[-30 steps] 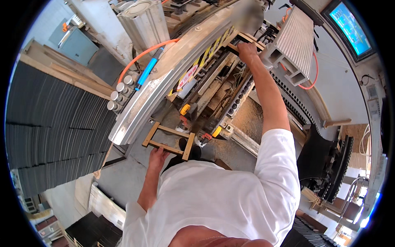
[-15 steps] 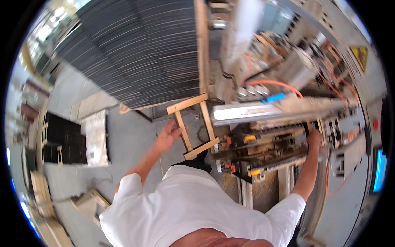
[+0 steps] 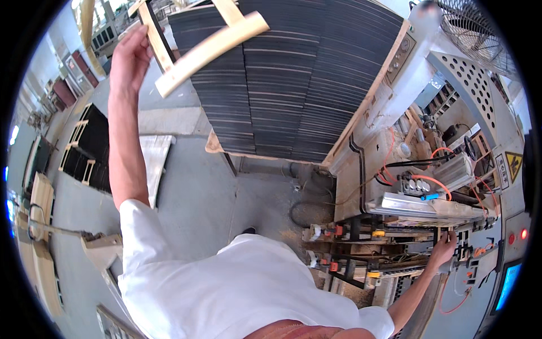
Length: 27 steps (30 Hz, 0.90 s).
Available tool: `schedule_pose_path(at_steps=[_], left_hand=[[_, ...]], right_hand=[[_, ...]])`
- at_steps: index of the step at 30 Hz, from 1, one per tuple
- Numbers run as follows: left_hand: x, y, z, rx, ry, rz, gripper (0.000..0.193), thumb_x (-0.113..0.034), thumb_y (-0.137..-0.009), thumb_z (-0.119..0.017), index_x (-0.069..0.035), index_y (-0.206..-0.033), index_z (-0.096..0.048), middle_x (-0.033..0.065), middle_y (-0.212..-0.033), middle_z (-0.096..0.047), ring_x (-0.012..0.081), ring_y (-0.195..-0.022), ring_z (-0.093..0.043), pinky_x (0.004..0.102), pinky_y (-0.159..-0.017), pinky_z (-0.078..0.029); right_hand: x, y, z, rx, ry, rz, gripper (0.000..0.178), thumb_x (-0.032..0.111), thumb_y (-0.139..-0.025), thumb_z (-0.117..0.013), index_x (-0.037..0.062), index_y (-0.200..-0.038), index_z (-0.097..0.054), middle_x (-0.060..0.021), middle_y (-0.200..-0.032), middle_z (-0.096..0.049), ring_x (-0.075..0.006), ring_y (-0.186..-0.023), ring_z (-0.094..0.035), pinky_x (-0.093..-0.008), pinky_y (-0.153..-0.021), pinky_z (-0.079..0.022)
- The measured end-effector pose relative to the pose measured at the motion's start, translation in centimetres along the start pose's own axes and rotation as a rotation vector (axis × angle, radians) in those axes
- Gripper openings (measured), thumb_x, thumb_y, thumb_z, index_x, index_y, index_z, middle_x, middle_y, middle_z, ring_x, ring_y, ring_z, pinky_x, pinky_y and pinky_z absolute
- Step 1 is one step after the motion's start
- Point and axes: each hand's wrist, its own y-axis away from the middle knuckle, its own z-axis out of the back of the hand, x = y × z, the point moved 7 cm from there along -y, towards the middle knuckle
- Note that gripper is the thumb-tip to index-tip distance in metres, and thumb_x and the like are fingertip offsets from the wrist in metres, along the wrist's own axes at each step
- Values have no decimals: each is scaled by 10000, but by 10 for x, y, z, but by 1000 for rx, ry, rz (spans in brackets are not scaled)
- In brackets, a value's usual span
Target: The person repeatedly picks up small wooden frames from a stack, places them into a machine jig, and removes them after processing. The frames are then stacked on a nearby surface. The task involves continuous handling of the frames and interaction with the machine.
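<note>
My left hand (image 3: 131, 56) is raised high at the upper left, gripping a pale wooden frame (image 3: 209, 39) by one of its rails. The frame hangs in front of a tall stack of dark slats (image 3: 293, 85). My right hand (image 3: 443, 248) reaches far right and rests on the front of a metal machine (image 3: 412, 209), beside its wiring and small coloured parts. Whether its fingers hold anything I cannot make out. My white shirt fills the lower middle.
An orange hose (image 3: 435, 179) and valves sit on the machine top. A control panel with a red lamp (image 3: 524, 234) and a blue screen (image 3: 508, 285) stands at the right edge. Dark frames (image 3: 93, 152) lean at the left on the grey concrete floor (image 3: 226, 186).
My left hand has swung the wooden frame from beside the machine up and away to the upper left. My right hand stayed on the machine while my head turned.
</note>
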Motion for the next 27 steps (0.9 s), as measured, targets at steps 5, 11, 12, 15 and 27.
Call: schedule_pose_path(at_steps=[5, 11, 12, 15, 27], left_hand=[[56, -156, 104, -61, -3, 212, 267, -187, -937, -511, 22, -1093, -573, 104, -1032, -639, 156, -917, -612, 253, -838, -477], [142, -229, 85, 221, -165, 478, 269, -209, -917, -494, -2, -1027, -627, 77, -844, -668, 135, -692, -634, 244, -651, -506], [141, -219, 64, 122, -358, 480, 284, -223, -920, -485, -4, -1036, -624, 82, -858, -670, 145, -716, -635, 261, -666, -500], [131, -233, 50, 278, -1015, 66, 326, -260, -935, -462, -18, -1107, -597, 100, -927, -675, 170, -834, -621, 299, -753, -472], [320, -92, 161, -137, -143, 314, 385, -276, -950, -396, -27, -1213, -526, 138, -1200, -578, 274, -1091, -555, 389, -903, -462]], right_hand=[[96, 92, 44, -194, -481, -37, 180, 77, -894, -585, -28, -1039, -604, -117, -1042, -642, -166, -876, -587, -291, -776, -478], [180, 166, 54, -77, -475, -69, 110, 5, -862, -593, -32, -964, -577, -158, -1118, -613, -165, -869, -569, -298, -768, -476], [188, 176, 54, -29, -447, -121, 122, -13, -858, -585, -41, -974, -562, -156, -1086, -614, -166, -877, -566, -291, -774, -470], [171, 211, 32, 56, -524, -286, 156, -5, -854, -592, -48, -1003, -573, -100, -964, -614, -123, -797, -556, -252, -731, -465], [138, 334, 94, 97, 54, -483, 144, 128, -803, -615, 30, -908, -621, -132, -844, -639, -315, -800, -618, -362, -710, -487]])
